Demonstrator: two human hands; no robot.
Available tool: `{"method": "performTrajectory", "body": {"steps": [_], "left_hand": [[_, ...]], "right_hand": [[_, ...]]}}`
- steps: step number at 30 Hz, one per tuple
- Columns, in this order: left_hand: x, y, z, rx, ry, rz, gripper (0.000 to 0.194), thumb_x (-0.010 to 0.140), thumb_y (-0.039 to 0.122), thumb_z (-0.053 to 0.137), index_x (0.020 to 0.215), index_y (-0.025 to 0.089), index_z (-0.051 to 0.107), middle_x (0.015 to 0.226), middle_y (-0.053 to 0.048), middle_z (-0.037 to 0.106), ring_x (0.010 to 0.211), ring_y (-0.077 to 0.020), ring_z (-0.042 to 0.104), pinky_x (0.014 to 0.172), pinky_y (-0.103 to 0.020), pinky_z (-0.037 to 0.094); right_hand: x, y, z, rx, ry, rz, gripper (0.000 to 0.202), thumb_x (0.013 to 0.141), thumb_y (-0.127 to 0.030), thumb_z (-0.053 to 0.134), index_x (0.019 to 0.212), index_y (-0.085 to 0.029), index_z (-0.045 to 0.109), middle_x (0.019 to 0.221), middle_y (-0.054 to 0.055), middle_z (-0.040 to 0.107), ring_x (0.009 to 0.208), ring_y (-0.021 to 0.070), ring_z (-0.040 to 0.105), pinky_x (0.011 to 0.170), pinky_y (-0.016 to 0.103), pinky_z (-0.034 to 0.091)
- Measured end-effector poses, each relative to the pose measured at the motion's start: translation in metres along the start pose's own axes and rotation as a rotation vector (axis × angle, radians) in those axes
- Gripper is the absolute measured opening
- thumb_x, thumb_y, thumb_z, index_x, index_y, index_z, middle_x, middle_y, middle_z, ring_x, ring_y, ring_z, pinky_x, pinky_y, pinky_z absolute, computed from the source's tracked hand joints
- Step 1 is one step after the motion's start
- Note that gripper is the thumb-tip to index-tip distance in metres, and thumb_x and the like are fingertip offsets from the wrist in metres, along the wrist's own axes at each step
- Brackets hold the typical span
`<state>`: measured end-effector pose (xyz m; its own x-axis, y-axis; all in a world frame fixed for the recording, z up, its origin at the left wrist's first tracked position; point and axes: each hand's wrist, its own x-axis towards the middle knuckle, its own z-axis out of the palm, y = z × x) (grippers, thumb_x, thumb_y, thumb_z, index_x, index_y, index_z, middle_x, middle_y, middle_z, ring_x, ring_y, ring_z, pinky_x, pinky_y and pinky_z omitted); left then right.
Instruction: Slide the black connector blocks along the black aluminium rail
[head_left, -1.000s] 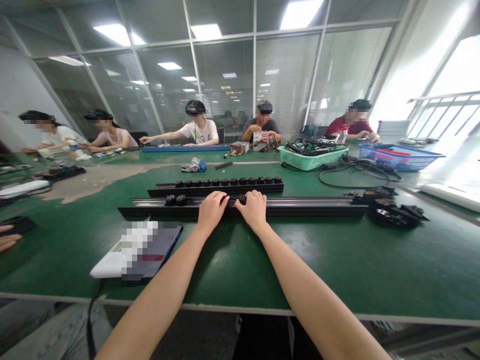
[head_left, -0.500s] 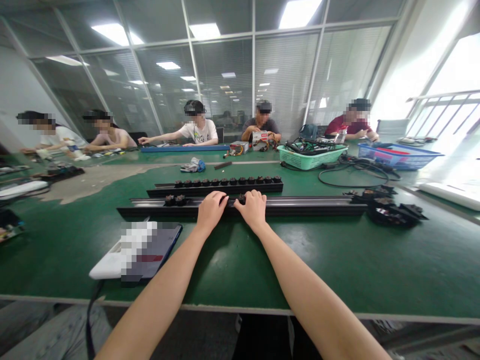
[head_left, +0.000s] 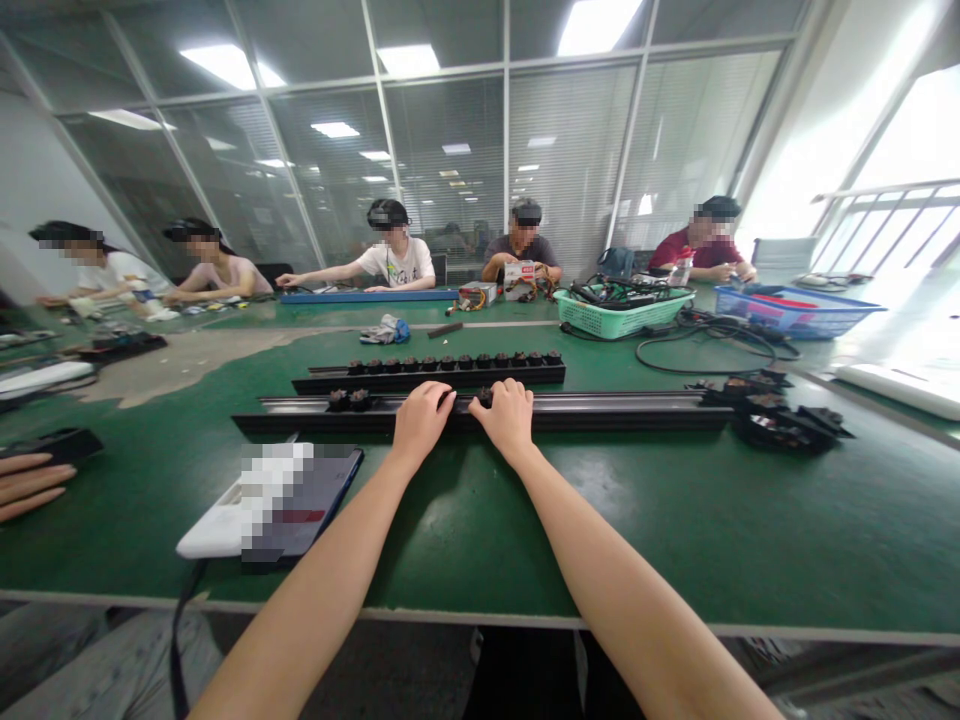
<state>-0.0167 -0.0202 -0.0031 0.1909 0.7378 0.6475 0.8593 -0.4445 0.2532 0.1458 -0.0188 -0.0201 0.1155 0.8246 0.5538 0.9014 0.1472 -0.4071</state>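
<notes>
In the head view, a long black rail (head_left: 615, 411) with a shiny groove lies crosswise on the table before me. My left hand (head_left: 422, 418) is closed over the middle of it, thumb and fingers bent around its top. Just to the right, my right hand (head_left: 507, 415) is closed with a small dark part (head_left: 485, 397) between thumb and fingers, at the groove. Two more small black parts (head_left: 349, 401) sit in the groove left of my hands. Behind lies a shorter black rail (head_left: 427, 380), its top lined with several such parts. My fingers hide the rail's middle.
A pile of black parts (head_left: 787, 425) lies at the rail's right end. A white device and dark tablet (head_left: 330, 500) are at front left. Farther back stand a green basket (head_left: 622, 315) and a blue basket (head_left: 802, 312). Another person's hand (head_left: 34, 485) is at the left edge.
Another person's hand and a black piece have come into view at the left edge. My two hands and the rail stay practically where they were.
</notes>
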Motion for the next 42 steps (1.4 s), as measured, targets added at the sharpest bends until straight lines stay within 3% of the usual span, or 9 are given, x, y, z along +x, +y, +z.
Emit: {"method": "performTrajectory", "body": {"steps": [16, 42], "left_hand": [[0.0000, 0.0012, -0.0008, -0.002, -0.010, -0.007, 0.023, 0.101, 0.030, 0.052, 0.106, 0.020, 0.072, 0.115, -0.009, 0.074, 0.107, -0.0253, 0.069, 0.095, -0.035, 0.054], [0.0006, -0.0012, 0.0014, -0.014, -0.008, -0.006, 0.023, 0.100, 0.031, 0.053, 0.106, 0.021, 0.073, 0.116, -0.008, 0.074, 0.108, -0.0248, 0.068, 0.095, -0.035, 0.054]], "right_hand": [[0.0000, -0.0017, -0.0007, -0.020, -0.008, 0.006, 0.034, 0.092, -0.045, 0.064, 0.103, -0.013, 0.067, 0.110, 0.018, 0.067, 0.108, 0.0318, 0.057, 0.095, 0.042, 0.039], [0.0008, -0.0006, 0.0010, 0.001, 0.026, 0.050, 0.024, 0.090, -0.034, 0.061, 0.101, -0.013, 0.065, 0.109, 0.018, 0.066, 0.107, 0.0315, 0.056, 0.095, 0.042, 0.040]]}}
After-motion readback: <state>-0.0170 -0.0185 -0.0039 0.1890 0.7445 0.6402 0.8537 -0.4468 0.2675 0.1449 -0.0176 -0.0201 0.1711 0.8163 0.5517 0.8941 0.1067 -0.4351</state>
